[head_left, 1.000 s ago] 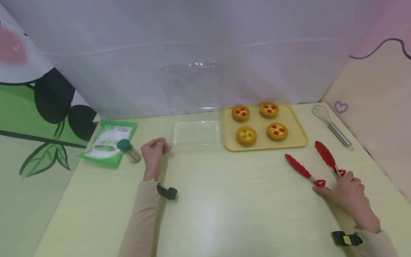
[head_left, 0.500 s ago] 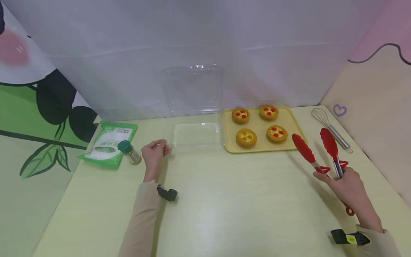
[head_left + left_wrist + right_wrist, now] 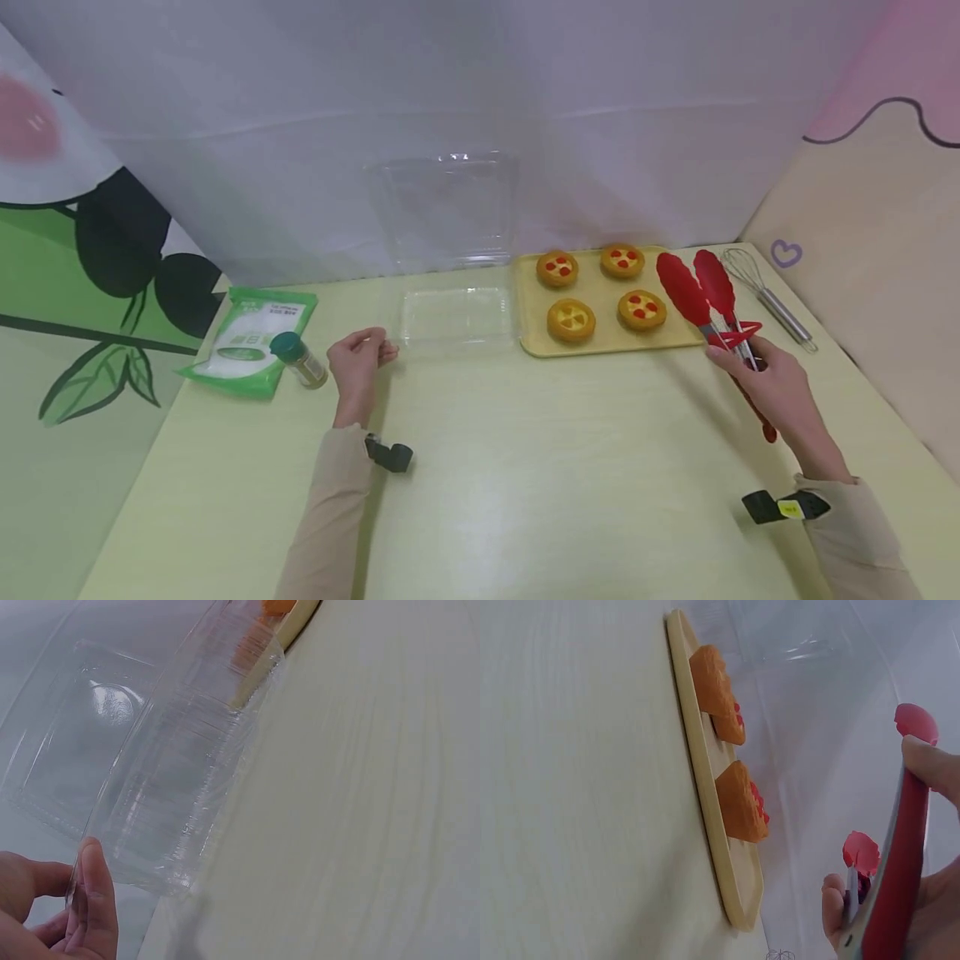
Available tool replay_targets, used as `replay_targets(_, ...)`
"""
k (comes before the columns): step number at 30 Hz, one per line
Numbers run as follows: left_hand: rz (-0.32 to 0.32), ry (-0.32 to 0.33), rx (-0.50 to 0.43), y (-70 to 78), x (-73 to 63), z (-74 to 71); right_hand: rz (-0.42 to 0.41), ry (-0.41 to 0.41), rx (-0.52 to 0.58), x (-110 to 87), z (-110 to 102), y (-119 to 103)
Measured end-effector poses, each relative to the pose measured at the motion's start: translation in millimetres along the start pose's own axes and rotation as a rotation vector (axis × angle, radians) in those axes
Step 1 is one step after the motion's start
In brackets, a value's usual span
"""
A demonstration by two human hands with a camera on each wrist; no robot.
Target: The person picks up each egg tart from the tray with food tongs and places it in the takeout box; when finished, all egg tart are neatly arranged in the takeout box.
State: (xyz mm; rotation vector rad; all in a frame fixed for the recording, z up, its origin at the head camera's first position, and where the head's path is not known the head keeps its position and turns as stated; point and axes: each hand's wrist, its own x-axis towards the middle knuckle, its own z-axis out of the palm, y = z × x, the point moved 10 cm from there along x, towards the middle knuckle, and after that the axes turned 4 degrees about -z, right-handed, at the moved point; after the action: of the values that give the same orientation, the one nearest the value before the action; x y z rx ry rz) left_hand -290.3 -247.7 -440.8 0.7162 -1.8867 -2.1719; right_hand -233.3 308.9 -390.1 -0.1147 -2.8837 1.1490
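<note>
The right hand [image 3: 776, 382], nearer the tarts [image 3: 642, 310] on the tray [image 3: 609, 338], clasped the tongs [image 3: 692, 304] — angled toward the tray's right end — while left of it the left hand [image 3: 358, 367] pinched the clear container [image 3: 457, 317].

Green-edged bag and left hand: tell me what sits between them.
In the head view, a teal-capped jar sits between the green-edged bag and the left hand.

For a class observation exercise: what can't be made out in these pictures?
Head view: part of the red-headed metal tongs, hidden by the right hand.
Head view: print on the green-capped clear bottle, too small.
Left wrist view: most of the pale-yellow rectangular tray, cut off by the top edge.
</note>
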Motion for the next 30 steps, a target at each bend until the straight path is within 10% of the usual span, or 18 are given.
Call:
replay_targets(13,-0.011,-0.008,0.022,20.9,-16.6,3.0,-0.074,0.059,-0.120,24.8,3.7,-13.0)
replay_targets(30,0.025,0.035,0.029,3.4,-1.8,-0.3,-0.081,-0.016,-0.302,31.5,22.3,-4.1)
